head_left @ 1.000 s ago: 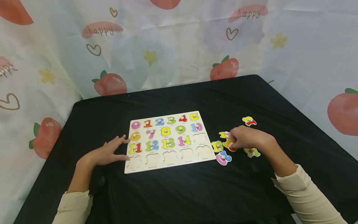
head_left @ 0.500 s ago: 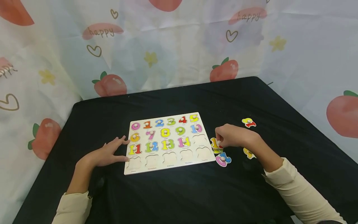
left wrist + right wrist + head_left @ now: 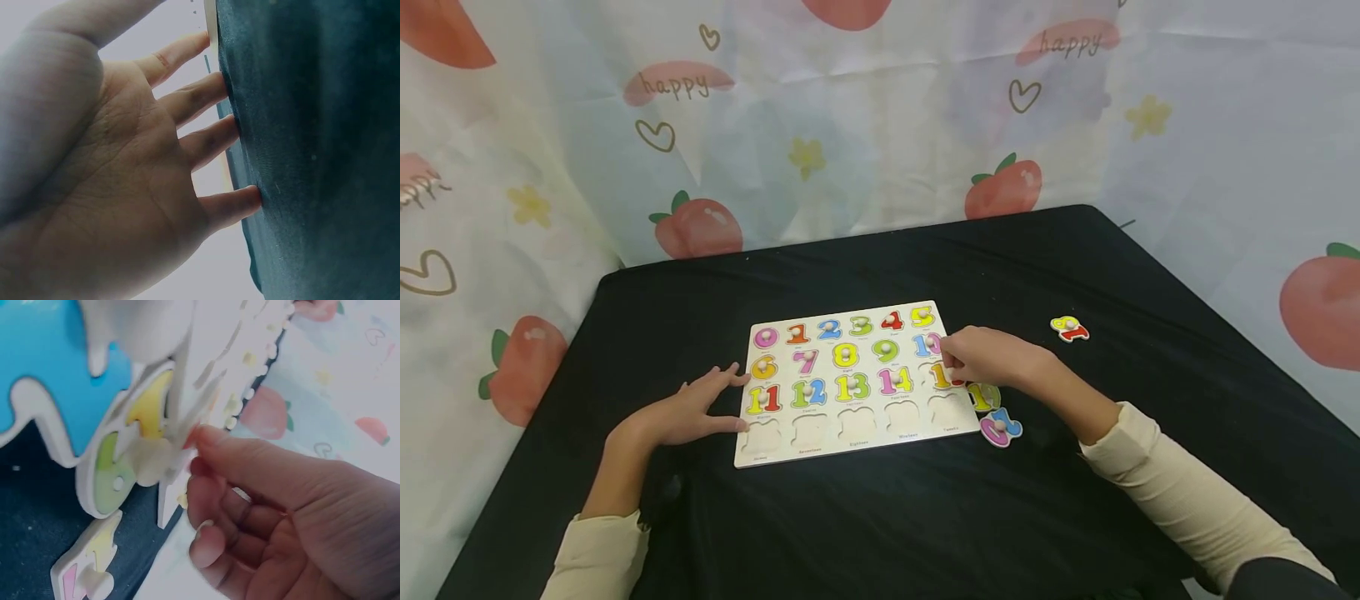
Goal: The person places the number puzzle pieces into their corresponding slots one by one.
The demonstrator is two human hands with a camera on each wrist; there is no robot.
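Observation:
A wooden number puzzle board (image 3: 880,437) lies on the black cloth, its upper rows filled with knobbed number pieces. My left hand (image 3: 681,408) rests at the board's left edge with fingers spread; the left wrist view shows the straight fingers of that hand (image 3: 144,150) near the edge. My right hand (image 3: 1000,360) pinches a yellow-orange and red number 15 puzzle piece (image 3: 938,377) over the recess at the right end of the third row. In the right wrist view, thumb and fingers of this hand (image 3: 269,512) meet at the piece; whether it is seated, I cannot tell.
Just right of the board lie a yellow-green number piece (image 3: 983,397) and a purple-blue one (image 3: 1000,427). Farther back right is a yellow-red piece (image 3: 1069,328). A pink-yellow piece (image 3: 86,556) shows in the right wrist view. The bottom row's recesses are bare.
My right hand has picked the number 15 piece from the loose pieces and carried it left onto the board. The left hand has stayed at the board's edge.

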